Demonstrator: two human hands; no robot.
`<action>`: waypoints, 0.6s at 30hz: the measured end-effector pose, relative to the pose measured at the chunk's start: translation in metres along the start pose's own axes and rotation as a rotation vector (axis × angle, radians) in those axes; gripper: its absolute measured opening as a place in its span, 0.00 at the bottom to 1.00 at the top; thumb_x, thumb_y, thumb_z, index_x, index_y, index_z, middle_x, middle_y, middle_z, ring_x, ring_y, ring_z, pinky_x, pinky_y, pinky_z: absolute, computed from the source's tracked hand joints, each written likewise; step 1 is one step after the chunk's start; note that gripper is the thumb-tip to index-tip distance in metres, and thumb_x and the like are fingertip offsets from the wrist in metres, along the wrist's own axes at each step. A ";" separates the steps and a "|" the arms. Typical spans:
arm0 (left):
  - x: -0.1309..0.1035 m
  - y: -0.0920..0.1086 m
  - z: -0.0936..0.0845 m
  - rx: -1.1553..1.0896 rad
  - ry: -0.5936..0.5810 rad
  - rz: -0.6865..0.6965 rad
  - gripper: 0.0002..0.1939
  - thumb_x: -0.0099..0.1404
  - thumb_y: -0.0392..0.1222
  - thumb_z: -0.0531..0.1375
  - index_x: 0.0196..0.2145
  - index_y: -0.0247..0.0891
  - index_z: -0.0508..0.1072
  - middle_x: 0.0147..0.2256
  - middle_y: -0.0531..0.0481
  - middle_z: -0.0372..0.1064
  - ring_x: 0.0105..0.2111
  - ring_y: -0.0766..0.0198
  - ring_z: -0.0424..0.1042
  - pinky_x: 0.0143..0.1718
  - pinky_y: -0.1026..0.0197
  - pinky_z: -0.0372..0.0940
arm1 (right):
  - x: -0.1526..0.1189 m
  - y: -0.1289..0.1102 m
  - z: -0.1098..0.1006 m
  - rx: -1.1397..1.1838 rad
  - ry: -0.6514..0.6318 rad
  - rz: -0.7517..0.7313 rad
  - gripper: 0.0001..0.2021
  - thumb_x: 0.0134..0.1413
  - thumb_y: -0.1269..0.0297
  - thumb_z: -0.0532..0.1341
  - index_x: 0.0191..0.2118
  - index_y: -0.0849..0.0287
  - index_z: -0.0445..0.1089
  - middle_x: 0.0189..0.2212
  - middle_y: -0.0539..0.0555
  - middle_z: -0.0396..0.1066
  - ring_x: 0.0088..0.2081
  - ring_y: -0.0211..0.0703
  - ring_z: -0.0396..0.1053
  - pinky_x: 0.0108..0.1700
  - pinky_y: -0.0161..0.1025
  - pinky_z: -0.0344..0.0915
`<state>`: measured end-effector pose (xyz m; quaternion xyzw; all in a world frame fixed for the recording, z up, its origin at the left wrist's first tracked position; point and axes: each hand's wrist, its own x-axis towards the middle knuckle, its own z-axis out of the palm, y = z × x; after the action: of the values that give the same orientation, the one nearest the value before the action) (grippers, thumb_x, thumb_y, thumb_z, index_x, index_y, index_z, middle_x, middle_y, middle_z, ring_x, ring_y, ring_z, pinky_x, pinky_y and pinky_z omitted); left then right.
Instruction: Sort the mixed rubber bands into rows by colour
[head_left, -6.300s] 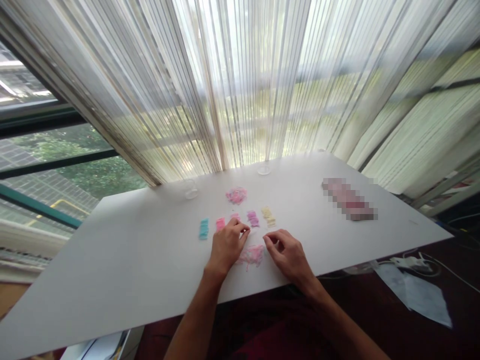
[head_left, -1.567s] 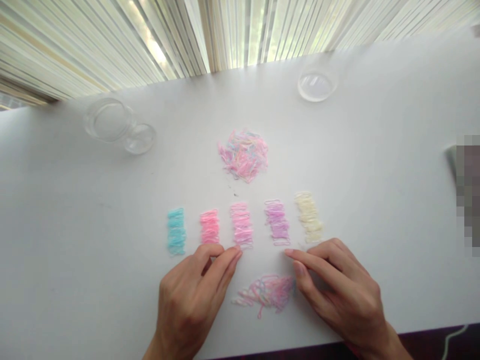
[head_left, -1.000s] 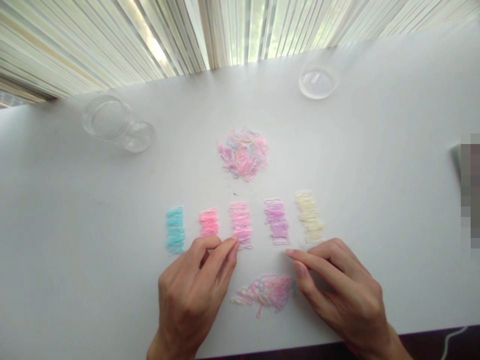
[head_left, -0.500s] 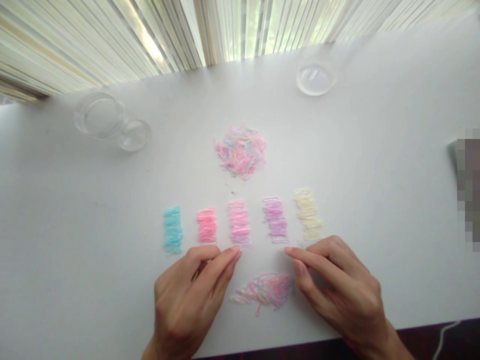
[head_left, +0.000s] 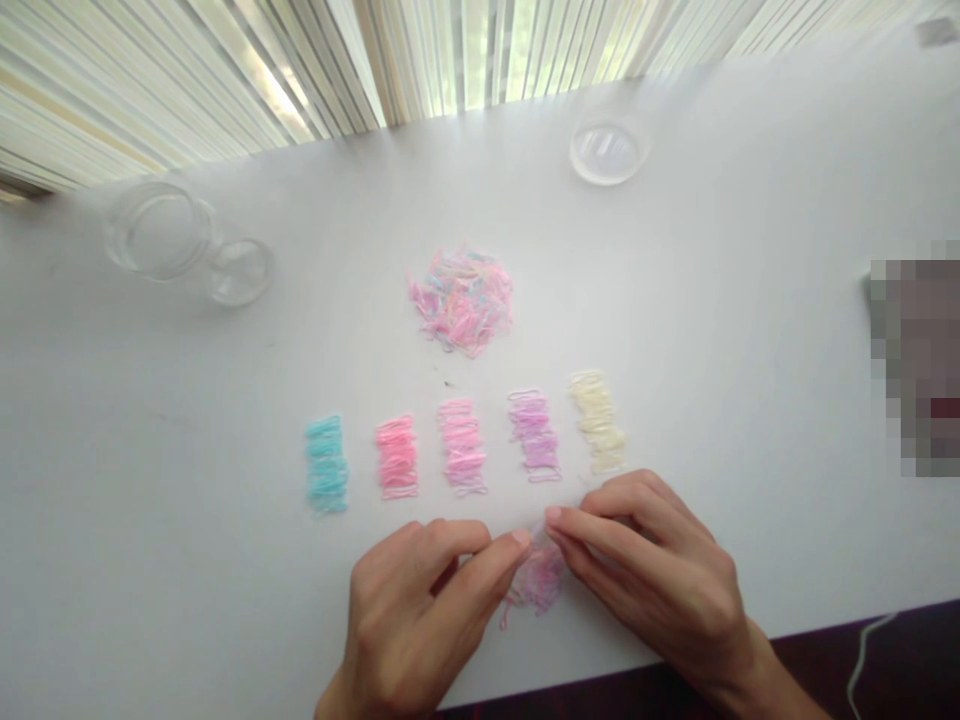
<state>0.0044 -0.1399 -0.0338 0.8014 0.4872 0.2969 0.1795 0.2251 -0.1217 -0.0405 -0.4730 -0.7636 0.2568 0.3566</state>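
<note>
Both hands hover over a small mixed heap of pastel loops (head_left: 541,580) near the table's front edge. My left hand (head_left: 431,610) is pinched at the heap's left, my right hand (head_left: 649,570) pinched at its right. A faint pale strand spans the gap between their fingertips. Beyond the hands stand columns of stacked loops: blue (head_left: 327,465), coral pink (head_left: 397,458), light pink (head_left: 462,445), purple (head_left: 535,435) and pale yellow (head_left: 598,420). The yellow column is nearest to my right hand.
A larger mixed pile (head_left: 463,302) lies behind the columns. Clear round containers (head_left: 161,230) (head_left: 240,272) sit at the back left, and a clear round dish (head_left: 607,152) at the back. A blurred object (head_left: 919,370) is at the right edge, and blinds (head_left: 480,50) line the back.
My left hand has moved right over the small heap, close to my right hand, whose fingertips have closed together. The whole view has shifted slightly.
</note>
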 end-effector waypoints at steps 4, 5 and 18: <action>0.007 0.002 0.003 0.002 0.036 0.002 0.13 0.64 0.29 0.66 0.46 0.38 0.79 0.30 0.53 0.73 0.27 0.69 0.70 0.28 0.65 0.65 | 0.001 0.000 0.000 -0.015 0.004 -0.002 0.09 0.59 0.79 0.64 0.42 0.60 0.75 0.29 0.52 0.71 0.31 0.39 0.67 0.33 0.37 0.68; 0.009 0.002 0.004 0.007 0.030 -0.005 0.12 0.65 0.30 0.66 0.46 0.39 0.79 0.30 0.53 0.73 0.26 0.69 0.70 0.28 0.65 0.66 | 0.001 -0.001 0.001 -0.024 0.009 -0.002 0.09 0.58 0.79 0.64 0.42 0.60 0.75 0.29 0.52 0.71 0.31 0.39 0.67 0.33 0.36 0.68; 0.007 -0.004 0.001 0.165 0.021 -0.037 0.10 0.66 0.31 0.66 0.45 0.40 0.78 0.32 0.53 0.73 0.27 0.70 0.71 0.29 0.65 0.66 | 0.001 0.000 0.004 -0.178 0.094 0.048 0.10 0.58 0.78 0.65 0.43 0.59 0.75 0.30 0.52 0.71 0.32 0.41 0.67 0.35 0.39 0.69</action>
<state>0.0047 -0.1318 -0.0345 0.8012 0.5265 0.2610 0.1130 0.2218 -0.1212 -0.0431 -0.5324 -0.7543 0.1741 0.3423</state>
